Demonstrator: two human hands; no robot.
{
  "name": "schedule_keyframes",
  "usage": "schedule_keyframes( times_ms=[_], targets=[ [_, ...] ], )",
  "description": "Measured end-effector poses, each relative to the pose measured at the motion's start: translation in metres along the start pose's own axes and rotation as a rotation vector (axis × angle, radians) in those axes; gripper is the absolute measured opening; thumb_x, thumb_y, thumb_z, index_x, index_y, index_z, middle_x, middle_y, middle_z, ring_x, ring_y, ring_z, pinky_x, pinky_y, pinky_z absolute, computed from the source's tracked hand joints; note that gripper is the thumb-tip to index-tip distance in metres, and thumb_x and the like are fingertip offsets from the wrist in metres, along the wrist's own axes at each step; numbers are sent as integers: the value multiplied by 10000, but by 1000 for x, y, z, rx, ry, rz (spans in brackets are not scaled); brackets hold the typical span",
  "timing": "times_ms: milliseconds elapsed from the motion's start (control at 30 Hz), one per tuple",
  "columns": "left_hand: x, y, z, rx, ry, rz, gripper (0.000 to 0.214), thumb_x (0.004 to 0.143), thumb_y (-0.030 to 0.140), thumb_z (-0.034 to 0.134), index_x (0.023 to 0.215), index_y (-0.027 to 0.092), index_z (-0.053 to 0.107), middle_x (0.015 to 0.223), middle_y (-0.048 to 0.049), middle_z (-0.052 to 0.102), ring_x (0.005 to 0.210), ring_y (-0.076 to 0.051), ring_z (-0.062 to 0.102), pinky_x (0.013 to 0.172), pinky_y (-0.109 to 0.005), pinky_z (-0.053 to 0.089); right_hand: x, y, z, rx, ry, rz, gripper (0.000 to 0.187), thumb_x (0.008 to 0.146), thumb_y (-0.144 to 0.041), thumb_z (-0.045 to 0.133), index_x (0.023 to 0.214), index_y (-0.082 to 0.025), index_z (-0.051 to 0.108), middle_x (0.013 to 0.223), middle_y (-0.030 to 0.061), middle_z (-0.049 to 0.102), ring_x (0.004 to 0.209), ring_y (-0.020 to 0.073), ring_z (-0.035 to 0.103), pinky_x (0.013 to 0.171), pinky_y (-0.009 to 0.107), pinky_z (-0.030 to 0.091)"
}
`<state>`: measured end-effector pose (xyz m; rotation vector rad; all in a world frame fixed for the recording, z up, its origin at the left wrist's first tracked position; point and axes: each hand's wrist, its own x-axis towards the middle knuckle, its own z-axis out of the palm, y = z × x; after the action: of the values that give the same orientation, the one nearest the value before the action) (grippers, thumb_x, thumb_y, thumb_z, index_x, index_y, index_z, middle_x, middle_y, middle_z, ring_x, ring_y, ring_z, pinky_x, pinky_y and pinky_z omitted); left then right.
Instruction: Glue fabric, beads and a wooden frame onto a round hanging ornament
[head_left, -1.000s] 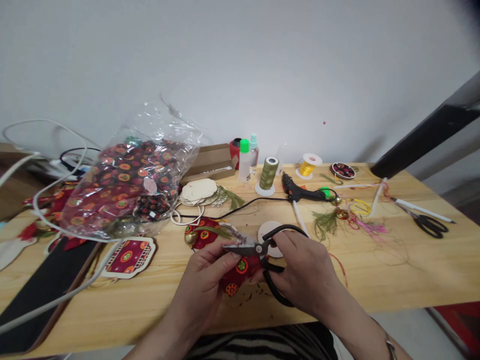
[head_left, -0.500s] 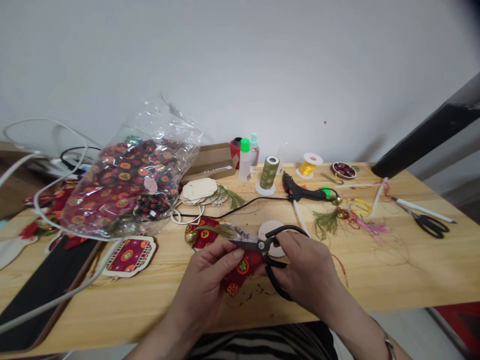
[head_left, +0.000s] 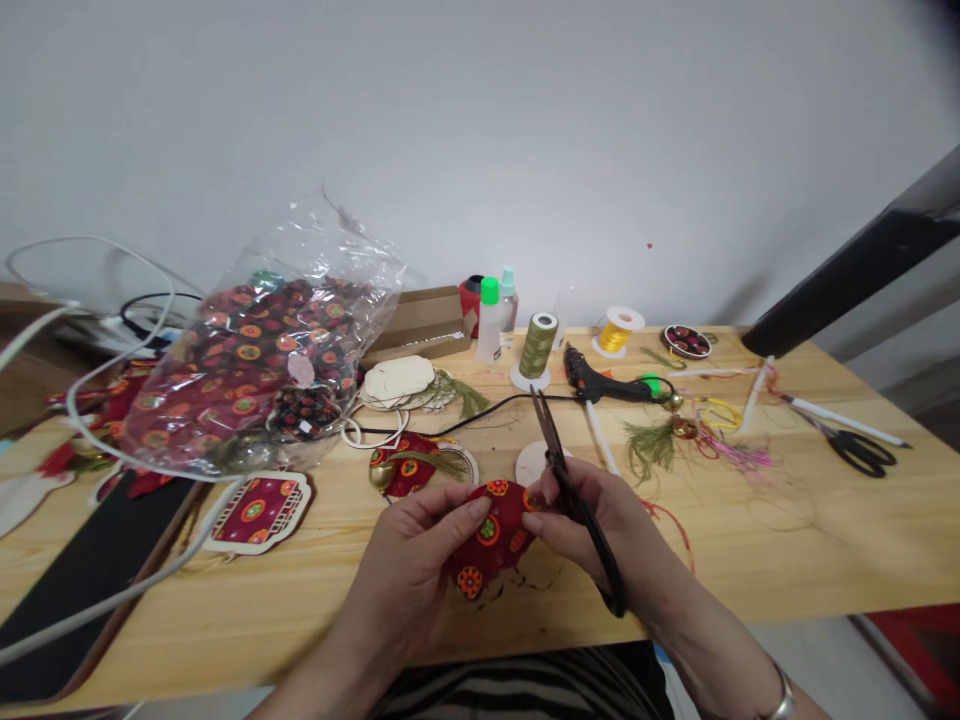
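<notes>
Wooden counter (head_left: pixel 825 520) across the lower half of the frame, littered with craft supplies. Large clear plastic bag (head_left: pixel 262 350) of red patterned fabric at centre left, resting on the counter. Flat cardboard box (head_left: pixel 424 320) just right of the bag, against the wall. Black glue gun (head_left: pixel 604 385) right of centre, its cord running left across the counter. Left hand (head_left: pixel 416 565) at lower centre, fingers closed in a pinch on the left edge of the red patterned fabric piece (head_left: pixel 491 535), held just above the counter's near edge. Right hand (head_left: pixel 607 530) immediately right of it, closed around the black scissors (head_left: pixel 574 490), fingertips also touching the fabric's right edge; blades together, pointing up and away toward the upper centre. Olive thread spool (head_left: pixel 536 345) and yellow thread spool (head_left: pixel 619 330) upright near the back edge. Green-capped bottle (head_left: pixel 489 320) upright left of the olive spool. Second pair of scissors (head_left: pixel 855 445) lying at far right, well apart from both hands.
</notes>
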<state>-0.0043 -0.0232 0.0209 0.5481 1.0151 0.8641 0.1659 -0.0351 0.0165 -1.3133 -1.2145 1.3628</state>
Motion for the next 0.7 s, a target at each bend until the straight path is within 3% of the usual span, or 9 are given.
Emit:
schedule_keyframes(
  times_ms=[100,233,400,500,700],
  targets=[
    [-2,2,-1,1,-9,13,216,575,199,784,770,118,735,722,-82,740,617,-170,654,604,-251,508,0,-3,0,4,14,-26,230,662,-285,663,695,-193,454,644,-47,477,545,83,425,496,202,381],
    [-5,4,-3,15,-124,-8,251,617,258,749,829,123,741,772,-96,744,645,-186,655,605,-265,509,-1,-7,-5,-29,-34,-29,183,686,-251,651,734,-188,486,649,-48,488,557,86,436,508,205,385],
    [-1,2,-1,253,-243,-26,216,696,318,739,800,129,734,706,-90,739,574,-142,637,536,-206,462,-4,-7,-8,-76,-158,-6,166,708,-238,657,789,-191,520,657,-50,491,550,89,435,498,205,368],
    [1,1,0,310,-215,-12,192,706,308,735,755,123,730,667,-87,736,544,-135,636,512,-194,450,-3,-7,-7,-51,-147,-28,171,707,-248,664,769,-188,516,670,-41,499,571,94,439,506,209,372],
    [0,1,-1,161,-79,20,205,676,280,758,813,132,718,717,-78,747,582,-161,665,564,-246,516,0,-5,-4,6,-59,-40,181,684,-253,676,734,-181,517,675,-38,512,597,96,458,553,222,394]
  ],
)
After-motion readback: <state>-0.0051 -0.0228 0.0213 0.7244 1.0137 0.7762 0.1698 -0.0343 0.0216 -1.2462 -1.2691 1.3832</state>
